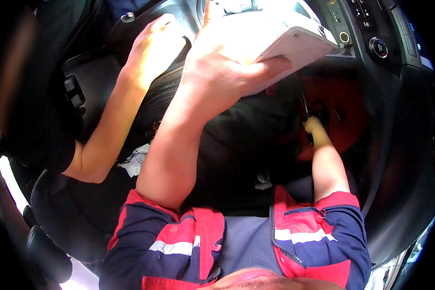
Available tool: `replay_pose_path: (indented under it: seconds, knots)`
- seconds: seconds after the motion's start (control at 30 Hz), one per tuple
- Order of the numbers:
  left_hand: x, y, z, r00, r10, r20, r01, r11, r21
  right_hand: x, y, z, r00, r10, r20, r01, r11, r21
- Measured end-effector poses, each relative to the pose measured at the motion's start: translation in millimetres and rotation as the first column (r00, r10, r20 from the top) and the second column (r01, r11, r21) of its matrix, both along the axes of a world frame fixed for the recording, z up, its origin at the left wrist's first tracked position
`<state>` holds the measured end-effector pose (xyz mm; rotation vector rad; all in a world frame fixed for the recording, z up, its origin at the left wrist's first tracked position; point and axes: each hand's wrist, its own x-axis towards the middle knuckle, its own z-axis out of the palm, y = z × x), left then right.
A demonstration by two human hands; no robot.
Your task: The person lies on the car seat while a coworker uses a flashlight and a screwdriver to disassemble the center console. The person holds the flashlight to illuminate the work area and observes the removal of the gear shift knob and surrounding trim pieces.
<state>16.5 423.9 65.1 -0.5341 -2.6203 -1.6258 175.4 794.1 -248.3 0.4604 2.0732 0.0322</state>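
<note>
My left hand (pixel 217 70) grips a white, slab-like object (pixel 299 46), its thumb lying along the near edge. Glare washes out much of that object, so its kind is unclear. Low on the right, my right hand (pixel 314 126) reaches down into the dark space over a red bag or cloth (pixel 348 113). Its fingers are curled in by a thin, light rod or cord (pixel 304 99) and some dark items. What they hold, if anything, is hidden by shadow. Another person's hand (pixel 159 46) is at the left, next to my left hand and apart from the white object.
This is a car interior. A dashboard panel with a round button (pixel 378 47) rises at the upper right. A dark seat with a belt buckle (pixel 74 91) lies at the left. Crumpled white paper (pixel 136 160) sits beside my left forearm. The other person's forearm (pixel 113 121) crosses the left side.
</note>
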Motion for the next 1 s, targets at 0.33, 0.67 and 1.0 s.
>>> replay_pose_path:
  seconds: [0.33, 0.67, 1.0]
  knots:
    - [-15, -16, -12, 0.997, -0.031, -0.075, 0.024, 0.995, -0.100, -11, -9, -20, 0.999, -0.037, -0.009, 0.037, 0.999, -0.009]
    - [-18, -23, -27, 0.874, -0.148, -0.463, -0.029, 0.935, -0.354, -24, -26, 3, 0.996, -0.087, 0.034, 0.086, 0.996, 0.017]
    - [-8, -19, -18, 0.754, -0.380, -0.535, -0.129, 0.713, -0.689, -6, -9, -21, 0.961, -0.097, -0.258, 0.082, 0.994, -0.066]
